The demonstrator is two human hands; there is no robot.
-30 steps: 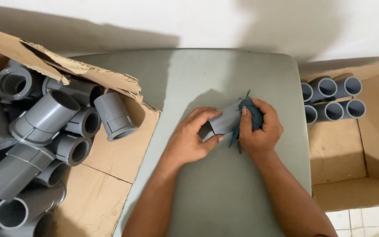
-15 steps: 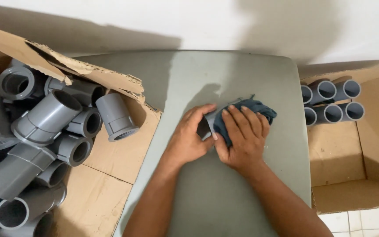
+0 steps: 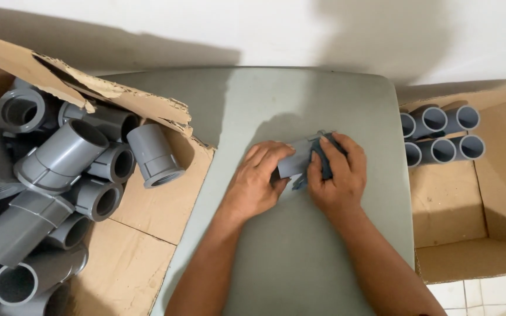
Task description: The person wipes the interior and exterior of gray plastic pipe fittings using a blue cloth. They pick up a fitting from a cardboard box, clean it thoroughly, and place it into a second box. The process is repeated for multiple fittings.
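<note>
Grey pipe fitting [image 3: 293, 164] held just above the grey-green surface [image 3: 300, 257], mid-surface, between both hands. Left hand [image 3: 257, 184] clamped on fitting's left end, fingers curled over the top, thumb underneath. Right hand [image 3: 336, 174] closed on a dark blue rag [image 3: 317, 159], pressing it against fitting's right end; rag mostly hidden under fingers, frayed bits showing below. Risks, as judged: grip on fitting looks like fingertips only w/ short purchase, so hard rag pressure could twist or pop it out of left hand onto surface, maybe roll off the edge. Loose rag threads could snag on fitting rim or get pulled inside the bore. Can't tell if inner bore is being reached at all, since hidden by right hand. Torn cardboard box [image 3: 147, 234] at left piled w/ loose grey fittings [image 3: 65, 155], one near box edge [image 3: 152, 155] lying tilted, could roll if box bumped by elbow. Right box [image 3: 499, 175] w/ stacked fittings [image 3: 443, 134] well apart, low risk.
</note>
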